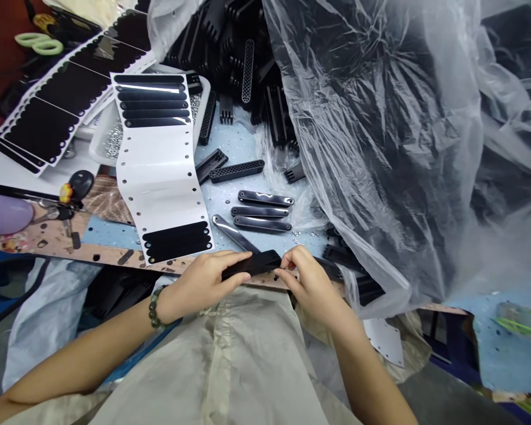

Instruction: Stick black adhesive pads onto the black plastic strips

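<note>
At the table's front edge, my left hand (pixel 212 273) is closed around one end of a black plastic strip-shaped part (pixel 262 261), thumb below and fingers above. My right hand (pixel 307 274) pinches at the other end of that part with thumb and forefinger. Whether something small sits in that pinch, I cannot make out. Just beyond lie several glossy dark strips (pixel 261 211), one of them slanted (pixel 234 233) toward the held part. To the left hangs a white backing sheet (pixel 159 171) with black long stickers at its top and bottom.
A white tray (pixel 98 154) of small metal pieces stands behind the sheet. Black textured bars (pixel 236 170) lie mid-table, with a heap of black parts (pixel 230 35) at the back. A big clear plastic bag (pixel 371 136) covers the right. Green-handled scissors (pixel 39 43) and keys (pixel 66 209) lie left.
</note>
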`<state>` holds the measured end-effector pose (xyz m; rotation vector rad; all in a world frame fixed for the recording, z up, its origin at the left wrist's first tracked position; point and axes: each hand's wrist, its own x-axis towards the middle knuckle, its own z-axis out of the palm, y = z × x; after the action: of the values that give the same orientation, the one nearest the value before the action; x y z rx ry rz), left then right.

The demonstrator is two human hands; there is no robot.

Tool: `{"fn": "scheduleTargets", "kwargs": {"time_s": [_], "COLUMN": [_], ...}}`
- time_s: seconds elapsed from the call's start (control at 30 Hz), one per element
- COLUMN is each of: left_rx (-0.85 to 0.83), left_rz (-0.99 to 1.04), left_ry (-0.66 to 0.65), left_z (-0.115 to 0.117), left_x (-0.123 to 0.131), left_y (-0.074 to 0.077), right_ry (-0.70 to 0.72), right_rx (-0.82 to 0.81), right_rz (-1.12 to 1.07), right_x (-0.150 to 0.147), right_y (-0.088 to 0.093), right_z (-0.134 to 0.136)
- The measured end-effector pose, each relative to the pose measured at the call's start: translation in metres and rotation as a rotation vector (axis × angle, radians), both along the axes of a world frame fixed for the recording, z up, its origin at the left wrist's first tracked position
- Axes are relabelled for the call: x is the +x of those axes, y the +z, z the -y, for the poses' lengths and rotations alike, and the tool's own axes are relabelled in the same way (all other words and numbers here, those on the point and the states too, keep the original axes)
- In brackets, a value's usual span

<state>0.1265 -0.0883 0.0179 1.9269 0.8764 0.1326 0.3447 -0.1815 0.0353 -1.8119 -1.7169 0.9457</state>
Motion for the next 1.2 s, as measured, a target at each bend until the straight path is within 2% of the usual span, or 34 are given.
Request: {"fn": "scheduleTargets", "kwargs": {"time_s": [0.1, 0.2, 0.33, 0.43, 0.5, 0.57, 0.63, 0.77, 0.93, 1.03, 1.1, 1.2], "left_rx": [0.056, 0.082, 0.116, -0.008, -0.136, -0.238, -0.298, -0.315, -0.226, -0.134, 0.059, 0.495], "left_rz": [-0.012, 0.036, 0.161, 0.127, 0.084, 0.074, 0.100, 0.117, 0.090, 0.099, 0.078, -0.042], "left_ry": [0.024, 0.020, 0.028, 0.079, 0.107, 0.118, 0.117, 0.087, 0.045, -0.079, -0.150, -0.143], "left_z": [0.003, 0.006, 0.011, 0.013, 0.013, 0.013, 0.012, 0.012, 0.022, 0.018, 0.005, -0.021], "left_x": [0.001, 0.002, 0.000, -0.001, -0.001, -0.001, -0.001, -0.002, -0.003, -0.004, -0.006, -0.008], "left_y": [-0.003, -0.005, -0.005, -0.003, -0.001, 0.000, 0.001, -0.003, -0.009, -0.008, -0.009, -0.016], "right_ry": [-0.033, -0.164, -0.334, -0.435, -0.477, -0.466, -0.422, -0.342, -0.370, -0.315, -0.300, -0.343], "right_rx": [-0.046, 0.033, 0.122, 0.143, 0.113, 0.055, 0.029, 0.048, 0.080, 0.102, 0.096, 0.103], "right_rz": [-0.080, -0.073, -0.024, -0.053, -0.211, -0.428, -0.549, -0.538, -0.526, -0.438, -0.375, -0.213], "right_x": [-0.005, -0.012, -0.016, -0.012, -0.009, -0.008, -0.009, -0.014, -0.016, -0.015, -0.013, -0.012], "right_y": [0.005, 0.006, -0.003, -0.013, -0.019, -0.023, -0.025, -0.029, -0.037, -0.041, -0.046, -0.058], "right_z": [0.001, 0.001, -0.001, -0.001, 0.000, 0.003, 0.004, 0.003, 0.006, 0.016, 0.021, 0.026]}}
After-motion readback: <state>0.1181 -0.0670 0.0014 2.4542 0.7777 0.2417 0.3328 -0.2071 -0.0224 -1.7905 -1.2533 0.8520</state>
